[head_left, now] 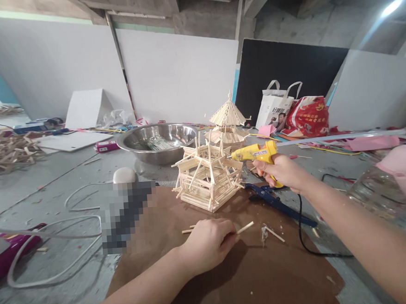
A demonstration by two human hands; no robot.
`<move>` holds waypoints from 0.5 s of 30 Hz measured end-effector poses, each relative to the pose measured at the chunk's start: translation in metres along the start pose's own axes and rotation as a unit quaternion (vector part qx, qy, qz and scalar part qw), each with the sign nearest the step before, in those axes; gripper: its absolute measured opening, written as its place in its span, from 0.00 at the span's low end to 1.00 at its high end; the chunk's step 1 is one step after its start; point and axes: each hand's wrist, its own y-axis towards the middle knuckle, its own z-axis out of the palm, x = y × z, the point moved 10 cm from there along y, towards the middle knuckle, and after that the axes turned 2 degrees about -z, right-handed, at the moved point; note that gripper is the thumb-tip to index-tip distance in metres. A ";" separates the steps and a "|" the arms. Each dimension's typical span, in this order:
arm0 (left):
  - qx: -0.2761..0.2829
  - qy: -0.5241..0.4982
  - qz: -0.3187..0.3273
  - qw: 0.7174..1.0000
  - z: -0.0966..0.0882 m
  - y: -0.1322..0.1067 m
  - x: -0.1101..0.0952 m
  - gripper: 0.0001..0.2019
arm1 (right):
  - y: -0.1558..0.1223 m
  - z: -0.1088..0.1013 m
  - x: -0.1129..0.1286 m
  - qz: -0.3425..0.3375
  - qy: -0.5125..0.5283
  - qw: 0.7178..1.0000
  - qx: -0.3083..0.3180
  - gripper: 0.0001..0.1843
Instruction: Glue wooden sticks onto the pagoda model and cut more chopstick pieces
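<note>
Gripping the yellow hot-glue gun (255,154) in the right hand (283,172), nozzle touching the light, brittle stick pavilion (207,175) on the brown worktop (253,269), left hand (209,242) pinching a loose stick (245,227) in curled fingers, likely bracing best at the base.

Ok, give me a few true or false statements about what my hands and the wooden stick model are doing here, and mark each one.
1. The right hand holds a yellow hot glue gun with its nozzle at the pale wooden stick tower model. True.
2. The left hand lifts the model off the table. False: it rests on the brown paper sheet, touching a short loose wooden stick.
3. The round steel bowl stands behind the model. True.
4. The blue-handled cutters are in the left hand. False: they lie on the table below the right hand.
5. A second stick model with a pointed roof stands farther back. True.
</note>
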 end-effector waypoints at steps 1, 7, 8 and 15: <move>0.000 -0.001 0.000 1.000 0.000 0.000 0.000 0.09 | 0.000 0.000 0.000 0.000 0.004 1.000 0.001 0.16; 0.002 -0.007 -0.004 1.000 0.001 0.000 0.001 0.10 | 0.001 0.001 -0.001 0.003 0.019 1.000 0.002 0.16; 0.001 -0.006 -0.004 1.000 0.001 0.000 0.001 0.10 | 0.001 0.000 -0.001 0.004 0.016 1.000 0.002 0.16; 0.003 -0.009 -0.004 1.000 0.000 0.000 0.000 0.10 | 0.000 0.001 -0.001 0.006 0.006 1.000 0.008 0.18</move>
